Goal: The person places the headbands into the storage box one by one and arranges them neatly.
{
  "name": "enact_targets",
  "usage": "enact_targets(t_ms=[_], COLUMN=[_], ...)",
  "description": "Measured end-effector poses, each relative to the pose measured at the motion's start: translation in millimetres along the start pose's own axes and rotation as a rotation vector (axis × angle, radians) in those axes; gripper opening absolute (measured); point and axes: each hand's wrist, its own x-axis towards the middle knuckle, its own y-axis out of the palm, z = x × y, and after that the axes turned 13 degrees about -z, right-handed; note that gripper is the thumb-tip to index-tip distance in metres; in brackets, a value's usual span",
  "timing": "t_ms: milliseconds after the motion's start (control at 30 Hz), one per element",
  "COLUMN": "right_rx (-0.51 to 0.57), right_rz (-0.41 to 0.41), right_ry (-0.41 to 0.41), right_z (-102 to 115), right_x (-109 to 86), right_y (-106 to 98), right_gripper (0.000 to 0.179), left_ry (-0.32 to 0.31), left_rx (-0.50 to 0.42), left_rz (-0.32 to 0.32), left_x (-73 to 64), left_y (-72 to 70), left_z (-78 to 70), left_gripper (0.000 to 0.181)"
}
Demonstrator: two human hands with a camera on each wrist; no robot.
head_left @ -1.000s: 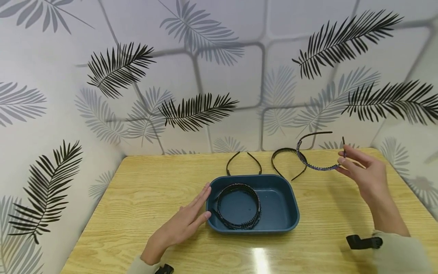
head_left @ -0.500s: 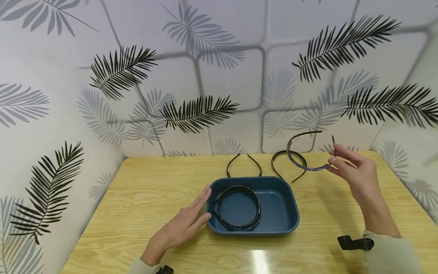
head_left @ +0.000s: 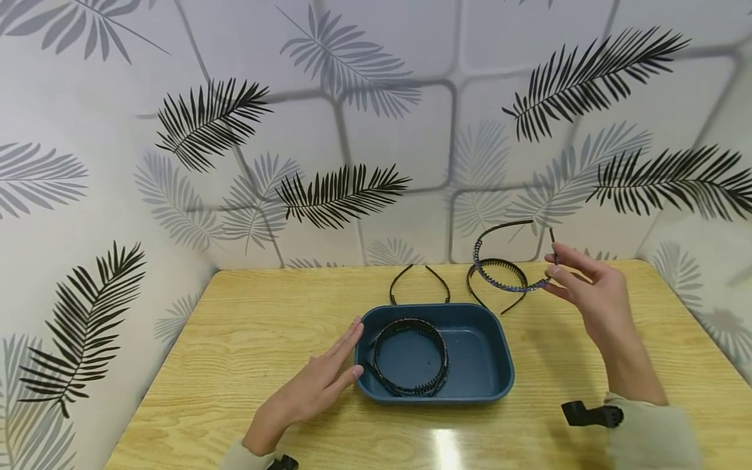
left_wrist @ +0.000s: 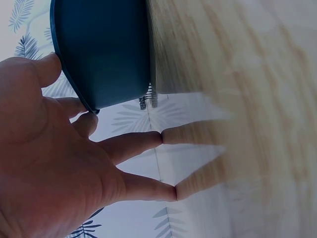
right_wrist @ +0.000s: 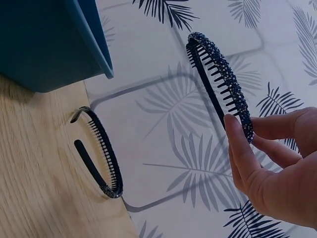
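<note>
My right hand [head_left: 593, 294] pinches a glittery dark-blue toothed headband [right_wrist: 224, 74] near one end and holds it up off the table, right of the bin. Against the left rim of a dark-blue plastic bin [head_left: 482, 356] rests my left hand [head_left: 320, 382], fingers extended; in the left wrist view its thumb and fingertips touch the bin's edge [left_wrist: 74, 89]. Inside the bin, toward its left side, lie dark toothed headbands [head_left: 444, 356], overlapping so that their number is hard to tell.
Behind the bin lies a thin black headband [head_left: 392, 285], partly hidden by the bin wall. Another black toothed headband [head_left: 473, 287] is on the table at the back right, overlapped in view by the held one. A leaf-patterned wall [head_left: 376, 130] rises at the table's far edge.
My right hand has moved left with the headband, toward the bin and across the headband at the back right. My left hand stays at the bin's rim.
</note>
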Motion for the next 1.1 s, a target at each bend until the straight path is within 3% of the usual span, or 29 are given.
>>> enact_targets(t_ms=[667, 1100], right_rx=[-0.001, -0.094], right_rz=[0.104, 0.155], right_ry=[0.04, 0.044], right_z=[-15, -28], right_x=[-11.9, -20.8], right_y=[32, 50], right_gripper=[0.046, 0.048], left_ry=[0.001, -0.009], left_rx=[0.003, -0.001], left_rz=[0.0, 0.001], left_x=[0.4, 0.7], left_y=[0.3, 1.2], left_z=[1.5, 2.6], left_gripper=[0.068, 0.068])
